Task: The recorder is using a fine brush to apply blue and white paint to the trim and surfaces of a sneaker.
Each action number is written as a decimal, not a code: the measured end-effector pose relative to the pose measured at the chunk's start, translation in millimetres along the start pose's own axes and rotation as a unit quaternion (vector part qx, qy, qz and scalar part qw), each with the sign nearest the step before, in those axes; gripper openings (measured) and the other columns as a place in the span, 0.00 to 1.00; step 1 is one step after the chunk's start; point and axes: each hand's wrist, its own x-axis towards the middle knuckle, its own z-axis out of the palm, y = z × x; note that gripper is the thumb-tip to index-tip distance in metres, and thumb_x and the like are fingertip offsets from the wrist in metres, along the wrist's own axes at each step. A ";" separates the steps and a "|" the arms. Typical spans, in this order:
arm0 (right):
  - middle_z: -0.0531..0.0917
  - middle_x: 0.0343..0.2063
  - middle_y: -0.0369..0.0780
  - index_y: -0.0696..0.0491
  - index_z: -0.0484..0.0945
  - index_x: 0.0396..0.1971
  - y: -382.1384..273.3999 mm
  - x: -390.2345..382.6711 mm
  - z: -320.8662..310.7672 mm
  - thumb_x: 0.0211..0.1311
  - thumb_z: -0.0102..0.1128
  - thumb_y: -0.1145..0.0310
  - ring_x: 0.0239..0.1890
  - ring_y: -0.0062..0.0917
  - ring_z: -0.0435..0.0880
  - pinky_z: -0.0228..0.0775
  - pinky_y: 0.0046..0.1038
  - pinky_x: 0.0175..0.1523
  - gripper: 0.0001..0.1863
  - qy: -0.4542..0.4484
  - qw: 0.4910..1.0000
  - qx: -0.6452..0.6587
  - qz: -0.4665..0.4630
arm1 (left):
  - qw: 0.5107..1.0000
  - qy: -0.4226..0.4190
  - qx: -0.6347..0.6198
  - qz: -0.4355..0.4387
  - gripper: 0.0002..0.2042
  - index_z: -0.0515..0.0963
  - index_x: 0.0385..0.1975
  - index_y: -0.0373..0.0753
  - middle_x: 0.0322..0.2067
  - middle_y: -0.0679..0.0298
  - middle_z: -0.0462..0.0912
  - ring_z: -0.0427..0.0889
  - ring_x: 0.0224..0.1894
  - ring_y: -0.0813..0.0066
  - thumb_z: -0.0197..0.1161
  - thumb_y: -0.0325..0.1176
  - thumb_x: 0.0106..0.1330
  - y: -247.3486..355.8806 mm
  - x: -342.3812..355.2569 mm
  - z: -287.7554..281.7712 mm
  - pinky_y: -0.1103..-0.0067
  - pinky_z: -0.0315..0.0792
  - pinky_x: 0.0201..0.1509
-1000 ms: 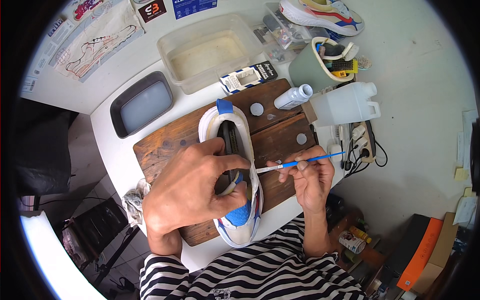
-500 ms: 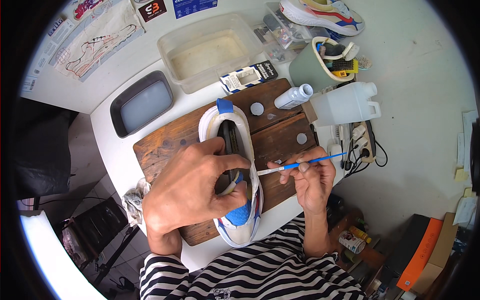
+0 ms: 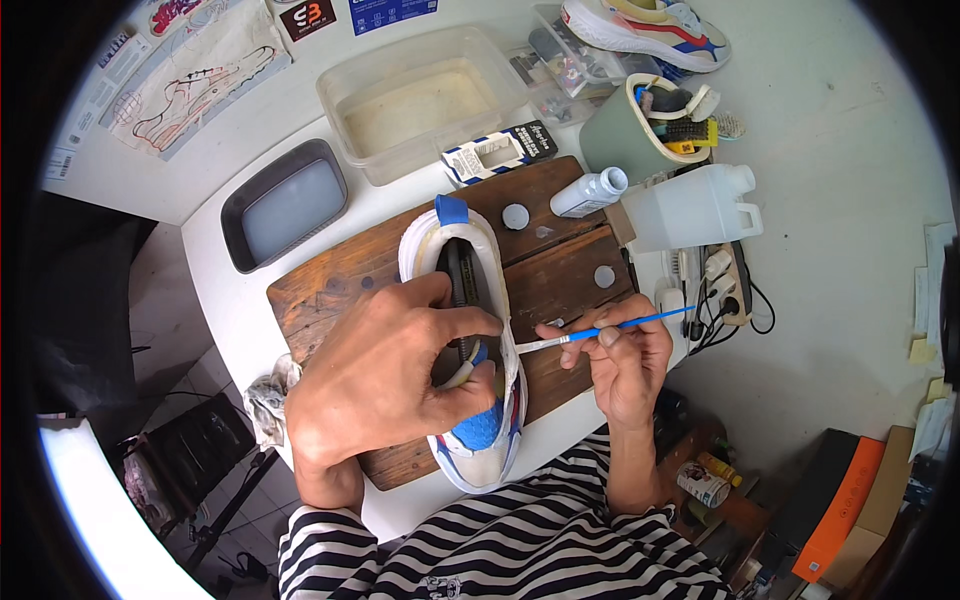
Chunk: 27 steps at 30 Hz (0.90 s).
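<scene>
Under left hand [image 3: 385, 375]: shoe [image 3: 480, 432]; right hand [image 3: 627, 360], gripping paintbrush [image 3: 583, 334], just beside.

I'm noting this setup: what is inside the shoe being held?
A dark ridged rod shows inside the shoe, lying lengthwise. The left hand covers part of the inside, and the blue upper hides the front, so whatever lies there cannot be seen.

Black-and-white striped shirt [image 3: 500, 525], 2 striped sleeves [image 3: 325, 540]

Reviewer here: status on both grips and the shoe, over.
Left grip touching the shoe. Right grip holding blue paintbrush, tip at shoe's side. Shoe upright on wooden board. Nothing seen blocking the blue paintbrush.
</scene>
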 end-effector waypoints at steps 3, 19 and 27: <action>0.86 0.35 0.51 0.61 0.73 0.43 0.3 -0.4 0.5 0.75 0.52 0.78 0.30 0.32 0.86 0.81 0.59 0.57 0.03 -0.007 1.000 0.013 -0.002 | 1.000 0.000 0.001 -0.003 0.20 0.88 0.43 0.34 0.30 0.52 0.81 0.82 0.25 0.58 0.71 0.31 0.47 0.2 -1.5 -0.5 0.69 0.75 0.29; 0.89 0.35 0.43 0.62 0.82 0.45 29.7 50.3 -1.6 0.67 0.66 0.80 0.34 0.22 0.87 0.80 0.25 0.42 0.08 0.121 0.929 -0.319 -0.146 | 0.999 0.030 0.034 -0.015 0.20 0.89 0.41 0.38 0.28 0.56 0.79 0.80 0.25 0.58 0.72 0.35 0.45 5.8 -4.3 0.8 0.67 0.72 0.29; 0.89 0.32 0.41 0.58 0.84 0.43 37.6 69.9 5.1 0.63 0.69 0.81 0.31 0.23 0.88 0.78 0.26 0.40 0.09 0.085 0.868 -0.456 -0.180 | 0.995 0.063 0.080 -0.007 0.22 0.90 0.36 0.40 0.28 0.62 0.70 0.76 0.32 0.61 0.73 0.39 0.36 5.2 -4.0 -3.3 0.66 0.70 0.35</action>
